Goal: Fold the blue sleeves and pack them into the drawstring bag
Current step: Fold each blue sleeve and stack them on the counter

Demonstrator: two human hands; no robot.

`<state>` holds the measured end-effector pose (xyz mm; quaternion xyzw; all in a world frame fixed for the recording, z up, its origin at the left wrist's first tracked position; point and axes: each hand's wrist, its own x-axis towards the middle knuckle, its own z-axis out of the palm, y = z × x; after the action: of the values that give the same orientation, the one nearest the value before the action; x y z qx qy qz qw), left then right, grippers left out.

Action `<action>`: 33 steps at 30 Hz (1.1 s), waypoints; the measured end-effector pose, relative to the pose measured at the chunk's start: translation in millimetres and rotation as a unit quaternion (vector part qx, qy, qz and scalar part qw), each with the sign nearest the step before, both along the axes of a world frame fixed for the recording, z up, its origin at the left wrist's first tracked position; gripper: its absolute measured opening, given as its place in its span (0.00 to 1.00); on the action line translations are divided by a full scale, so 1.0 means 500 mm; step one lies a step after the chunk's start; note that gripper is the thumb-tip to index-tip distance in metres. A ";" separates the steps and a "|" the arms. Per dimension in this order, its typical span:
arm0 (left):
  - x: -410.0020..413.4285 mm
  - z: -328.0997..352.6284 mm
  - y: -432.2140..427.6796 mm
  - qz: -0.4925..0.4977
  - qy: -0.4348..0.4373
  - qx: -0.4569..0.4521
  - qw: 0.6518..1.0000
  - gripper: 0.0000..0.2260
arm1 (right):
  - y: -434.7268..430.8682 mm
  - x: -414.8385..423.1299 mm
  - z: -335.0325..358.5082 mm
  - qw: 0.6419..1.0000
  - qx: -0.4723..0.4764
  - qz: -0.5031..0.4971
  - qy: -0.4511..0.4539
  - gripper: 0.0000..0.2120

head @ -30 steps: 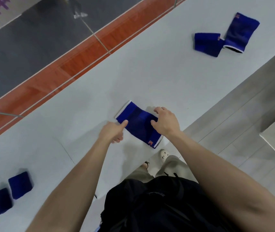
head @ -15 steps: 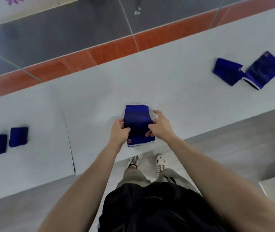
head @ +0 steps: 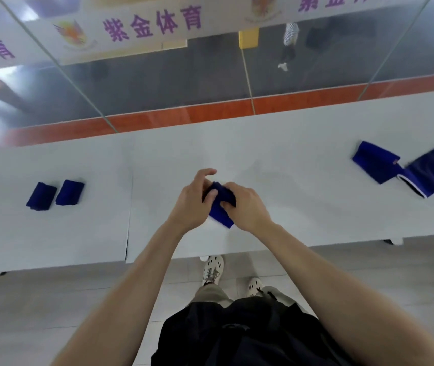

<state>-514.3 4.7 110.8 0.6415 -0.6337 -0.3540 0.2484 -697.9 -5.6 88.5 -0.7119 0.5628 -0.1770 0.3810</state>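
Both hands at the near middle of the white table (head: 276, 165), working one blue sleeve (head: 221, 207). A second ago it lay open and flat under the hands; half a second ago it was squared up lengthways between them; now it is doubled over into a short thick bundle, lifted partly off the surface. Left hand (head: 193, 202) wraps its left side, thumb pressed into the cloth, forefinger raised and curled clear above. Right hand (head: 245, 207) clamps the other side, fingers closed over the fold. A lower corner of the sleeve hangs out below the hands. Judgement: the fold on this piece is nearly done; it needs pressing flat or one more turn. To the left, two folded sleeves (head: 55, 196) sit just beside each other. Far right, two unfolded sleeves (head: 406, 169) lie touching at a corner, one running off the edge of view. Drawstring bag cannot be made out for certain. So about half the folding remains, and all the packing.
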 end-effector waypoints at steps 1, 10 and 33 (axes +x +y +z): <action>0.014 0.011 -0.001 0.042 -0.004 -0.039 0.998 0.19 | -0.004 0.008 0.008 0.999 0.011 -0.022 -0.023 0.13; 0.137 0.014 0.046 0.197 0.474 0.218 0.830 0.33 | -0.045 0.080 0.059 0.915 0.230 -0.094 -0.317 0.26; 0.513 -0.005 -0.040 0.251 0.306 0.175 0.902 0.10 | -0.093 0.496 0.022 0.987 0.110 -0.033 -0.116 0.12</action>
<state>-257.8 -15.4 108.2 0.6729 -0.2722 -0.5638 0.3941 -449.8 -52.2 99.7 -0.6217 0.5539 -0.2078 0.5133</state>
